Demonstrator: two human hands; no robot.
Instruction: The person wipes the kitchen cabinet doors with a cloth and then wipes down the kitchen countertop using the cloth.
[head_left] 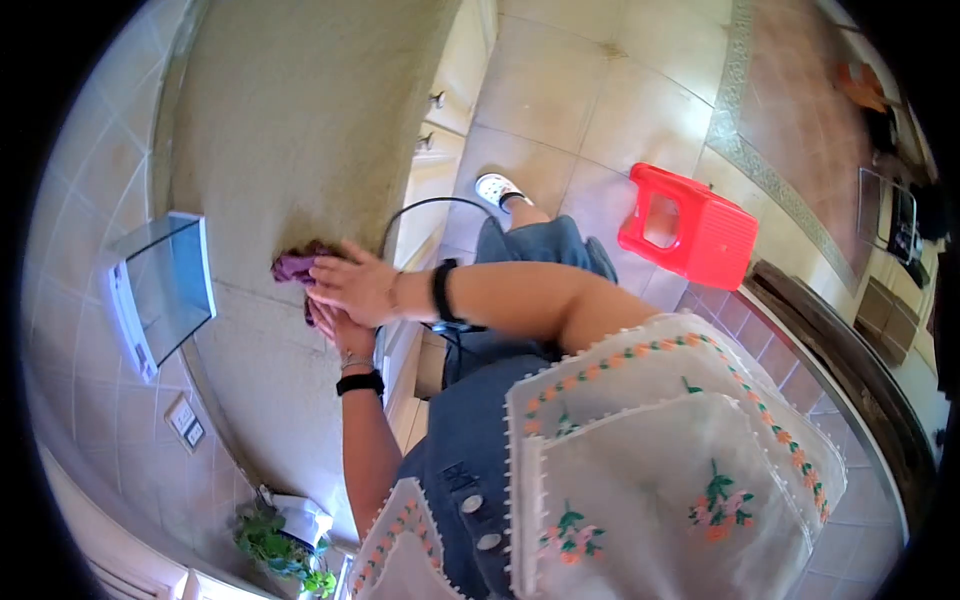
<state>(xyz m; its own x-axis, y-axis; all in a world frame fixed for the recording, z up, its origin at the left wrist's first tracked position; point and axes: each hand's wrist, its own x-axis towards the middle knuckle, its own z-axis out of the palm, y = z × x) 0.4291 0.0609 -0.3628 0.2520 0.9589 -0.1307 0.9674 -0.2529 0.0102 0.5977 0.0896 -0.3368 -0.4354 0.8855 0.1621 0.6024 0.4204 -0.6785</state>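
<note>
- Far left: tiled wall (pixel 80 250), outer edge lost in the black lens border.
- Glass panel (pixel 170 290), bright-rimmed; I cannot make out what lies behind it.
- Switch plate (pixel 186 423): any markings too small to read.
- Leafy plant (pixel 262 545), low in view, its base confused by glare.
- Maroon cloth (pixel 293 266): bunched on the counter (pixel 310 120), partly covered by my hands.
- My left hand (pixel 347 333): at the cloth, fingers partly covered; cannot tell whether they pinch it.
- My right hand (pixel 357 287): laid over the left, fingers extended, slightly spread, tips at the cloth.
- Black cable (pixel 430 200): arcs beside the counter edge; ends not traceable.
- White shoe (pixel 493 187): only one shows.
- Red stool (pixel 710 235): clear, well apart from my hands.
- Far right: dark objects, blurred, unidentified.
</note>
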